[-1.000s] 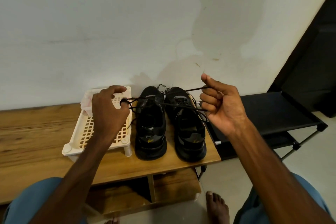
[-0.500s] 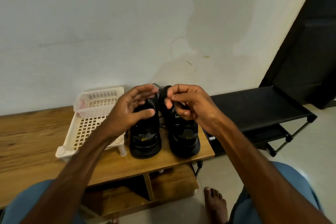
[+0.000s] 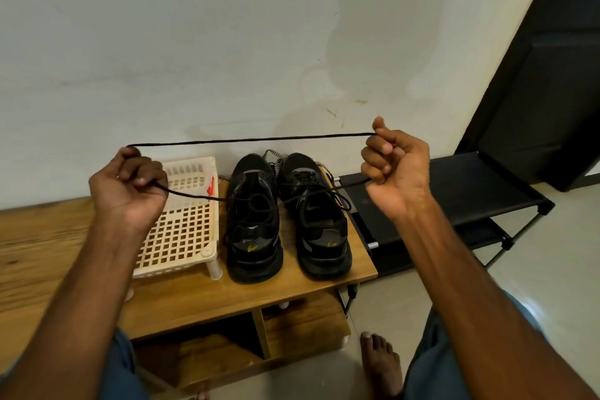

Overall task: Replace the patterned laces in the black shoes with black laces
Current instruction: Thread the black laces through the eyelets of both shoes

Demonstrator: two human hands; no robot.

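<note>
Two black shoes stand side by side on the wooden bench (image 3: 48, 247), heels toward me: the left shoe (image 3: 253, 224) and the right shoe (image 3: 316, 217). A black lace (image 3: 253, 140) is stretched taut between my fists, above the shoes. My left hand (image 3: 130, 185) grips one part of it, my right hand (image 3: 394, 169) grips the other. From each fist a tail of the lace runs down toward the shoes. Patterned black-and-white laces (image 3: 276, 157) lie behind the shoes by the wall.
A cream plastic rack (image 3: 177, 237) stands left of the shoes on the bench. A black shoe rack (image 3: 480, 191) sits to the right, next to a dark door. My bare foot (image 3: 378, 364) rests on the floor below the bench's open compartments.
Half a second ago both hands were close together over the shoes. They have pulled apart and risen, drawing the black lace taut between them.
</note>
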